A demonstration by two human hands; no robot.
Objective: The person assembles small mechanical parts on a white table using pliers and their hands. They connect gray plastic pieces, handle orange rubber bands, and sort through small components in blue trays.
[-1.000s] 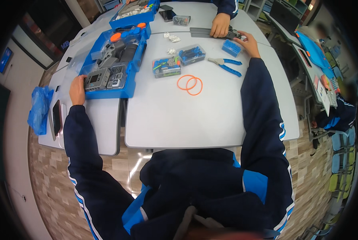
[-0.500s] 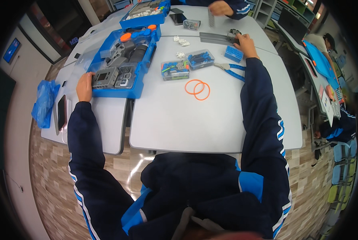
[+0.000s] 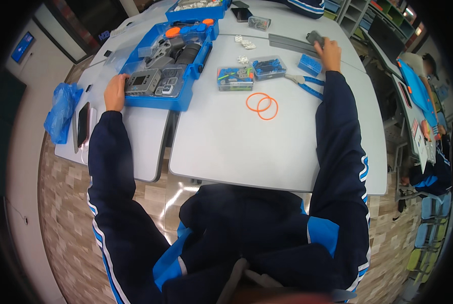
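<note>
On the left, my left hand (image 3: pixel 115 92) grips the near left side of a blue storage box (image 3: pixel 158 102), its thumb side by a grey controller brick (image 3: pixel 143 81). Some of its fingers are hidden. My right hand (image 3: pixel 331 54) reaches to the far right with its fingers closed round a dark grey rounded part (image 3: pixel 315 38), too small to name. Beside that hand lie a long grey beam (image 3: pixel 293 43) and a blue block of small pieces (image 3: pixel 310 64). Below it are pliers with blue handles (image 3: pixel 307 83), partly under my right sleeve.
Two clear boxes, one of mixed pieces (image 3: pixel 235 79) and one of blue pieces (image 3: pixel 268 68), stand mid-table. Two orange rubber rings (image 3: pixel 262 105) overlap nearer me. White pieces (image 3: pixel 247 44), a small clear box (image 3: pixel 259 23) and a black phone (image 3: pixel 241 14) lie farther back.
The view has shifted, moving the table's things rightward and up. My right hand now holds the dark grey part raised. Across the table, another person's hand has left the picture.
</note>
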